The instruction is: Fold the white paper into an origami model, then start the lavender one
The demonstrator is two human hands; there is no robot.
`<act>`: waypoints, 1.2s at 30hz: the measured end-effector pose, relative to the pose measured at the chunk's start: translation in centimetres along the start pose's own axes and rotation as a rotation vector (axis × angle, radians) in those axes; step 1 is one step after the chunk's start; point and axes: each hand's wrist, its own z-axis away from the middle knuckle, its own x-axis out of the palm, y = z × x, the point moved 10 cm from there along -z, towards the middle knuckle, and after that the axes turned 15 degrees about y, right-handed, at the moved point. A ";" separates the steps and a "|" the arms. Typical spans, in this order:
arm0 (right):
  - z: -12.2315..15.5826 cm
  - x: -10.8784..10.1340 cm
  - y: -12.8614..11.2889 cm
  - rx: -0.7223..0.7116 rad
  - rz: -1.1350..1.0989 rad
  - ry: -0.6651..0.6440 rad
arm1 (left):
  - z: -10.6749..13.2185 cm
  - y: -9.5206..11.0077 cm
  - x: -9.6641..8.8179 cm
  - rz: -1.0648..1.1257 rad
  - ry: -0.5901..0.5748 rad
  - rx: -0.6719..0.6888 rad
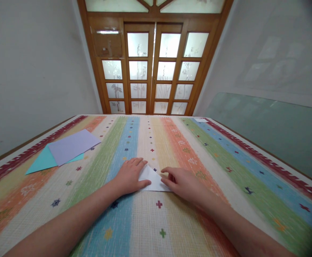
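White paper [154, 182], shaped a bit like a triangle, lies flat on the striped tabletop [145, 228], right in front of the person and between 2 bare hands. The left hand [129, 178] rests on the paper's left side and hides part of it. Its fingers lie close together, and its thumb sticks out over the paper, near the bottom edge. The right hand [181, 182] is at the paper's right corner. Its fingers are bent, with a small gap between the thumb and the first finger. I cannot tell if they pinch the paper.

Over to the left, well apart from the hands, are 2 more sheets. A purple sheet [74, 146] lies partly on top of a blue-green sheet [43, 160]. A little white piece [201, 120] sits at the far right end. Past the tabletop is a brown wooden door [152, 67] with cloudy glass squares that have plant pictures on them.
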 end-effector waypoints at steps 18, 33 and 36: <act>0.3 3.0 0.6 0.235 -0.572 -0.045 | -0.3 0.8 -1.6 -0.070 0.103 0.034; 0.2 -2.8 -0.6 0.054 -0.679 0.465 | 0.5 4.8 -4.0 0.101 0.191 0.429; 1.2 -3.8 -3.2 -0.251 -0.437 0.522 | 0.4 3.6 -3.6 0.360 0.138 0.258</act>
